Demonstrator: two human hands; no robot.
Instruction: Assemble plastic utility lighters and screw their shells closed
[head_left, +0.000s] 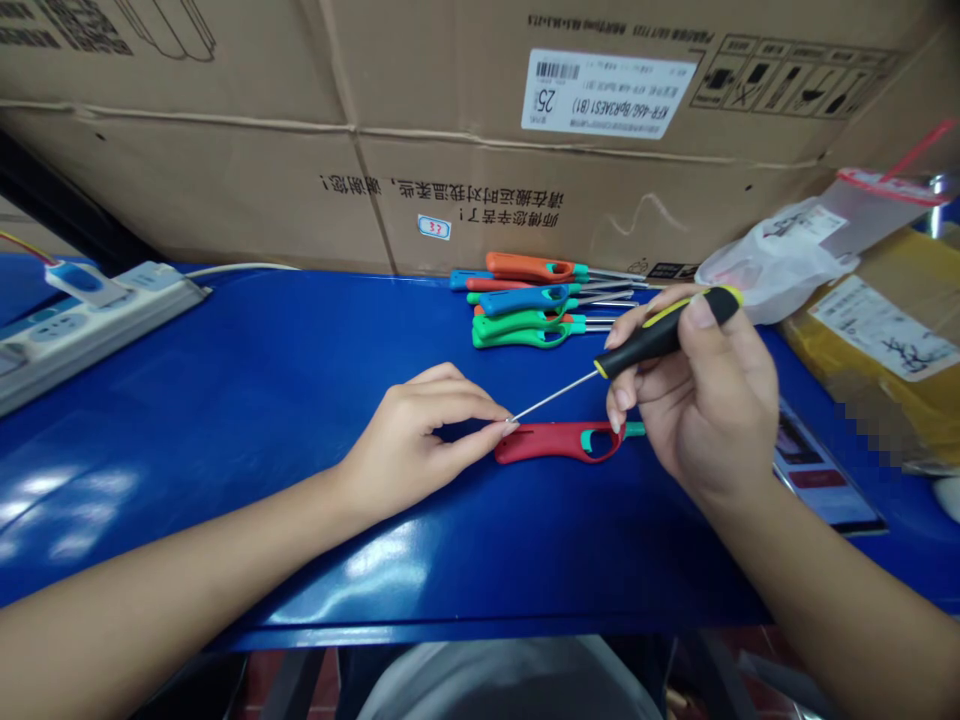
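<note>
A black and yellow screwdriver (652,335) is in my right hand (712,400), its shaft slanting down to the left. My left hand (427,430) pinches thumb and forefinger together right at the screwdriver's tip. Whatever small thing sits between those fingertips is too tiny to make out. Just under the tip, a red long-nosed lighter (544,443) lies flat on the blue table (315,400), its teal trigger and collar showing. My right hand partly covers its nozzle end.
Several long-nosed lighters (517,325) in orange, blue, green and red are piled behind my hands. A large cardboard box (450,150) walls off the back. On the left is a power strip (90,320); on the right, a phone (825,480), a yellow-wrapped parcel (885,260) and a plastic-bagged cup (795,245).
</note>
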